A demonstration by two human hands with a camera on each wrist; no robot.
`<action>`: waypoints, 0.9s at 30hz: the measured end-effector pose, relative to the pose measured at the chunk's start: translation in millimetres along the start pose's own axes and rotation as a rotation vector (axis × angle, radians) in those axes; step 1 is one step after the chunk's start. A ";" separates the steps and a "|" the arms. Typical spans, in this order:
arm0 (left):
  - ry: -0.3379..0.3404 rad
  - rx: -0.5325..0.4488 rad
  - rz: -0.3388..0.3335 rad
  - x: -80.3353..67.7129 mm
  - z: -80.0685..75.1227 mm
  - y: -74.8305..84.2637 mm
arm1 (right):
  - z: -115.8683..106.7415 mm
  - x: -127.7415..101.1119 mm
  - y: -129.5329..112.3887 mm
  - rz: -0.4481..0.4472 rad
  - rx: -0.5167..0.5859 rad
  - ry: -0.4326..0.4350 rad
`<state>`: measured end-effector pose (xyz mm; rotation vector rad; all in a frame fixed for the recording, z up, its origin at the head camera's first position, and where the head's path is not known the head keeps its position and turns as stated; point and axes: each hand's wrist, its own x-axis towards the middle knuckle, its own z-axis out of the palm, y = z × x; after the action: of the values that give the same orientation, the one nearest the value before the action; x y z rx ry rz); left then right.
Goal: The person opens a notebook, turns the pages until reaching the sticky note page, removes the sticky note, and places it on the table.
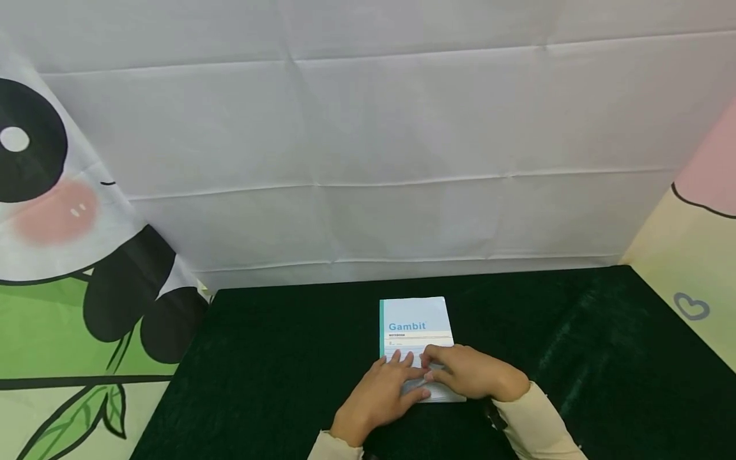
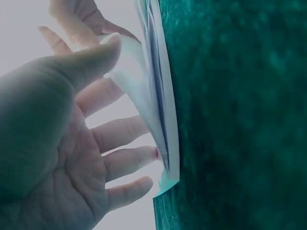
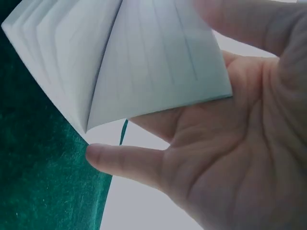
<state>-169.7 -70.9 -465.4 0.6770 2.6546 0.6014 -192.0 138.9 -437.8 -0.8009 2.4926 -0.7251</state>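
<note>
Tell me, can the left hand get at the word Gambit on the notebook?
Probably yes: the word Gambit lies uncovered on the notebook, ahead of the left hand, with nothing standing in between.

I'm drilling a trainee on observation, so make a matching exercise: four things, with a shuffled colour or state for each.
1. notebook
2. tablecloth
3. back cloth
4. cartoon eye

A. dark green
B. black with a white spot
C. under the left hand and right hand, marked Gambit
D. whitish with long fold lines

Pairs: 1-C; 2-A; 3-D; 4-B
</note>
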 end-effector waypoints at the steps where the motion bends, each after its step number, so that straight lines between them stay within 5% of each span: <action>1: 0.006 -0.003 -0.002 0.0 0.6 0.2 | 0.0 0.5 -0.6 0.001 0.007 0.008; 18: 0.116 -0.149 -0.015 4.4 5.2 -1.1 | -8.7 1.3 -2.0 0.181 0.006 0.312; 27: 0.126 -0.118 -0.015 4.1 4.6 2.6 | -10.6 0.4 -3.7 0.164 0.017 0.324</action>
<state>-170.3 -65.2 -469.0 0.6038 2.7100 0.8150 -196.4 139.7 -427.5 -0.4962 2.7932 -0.8737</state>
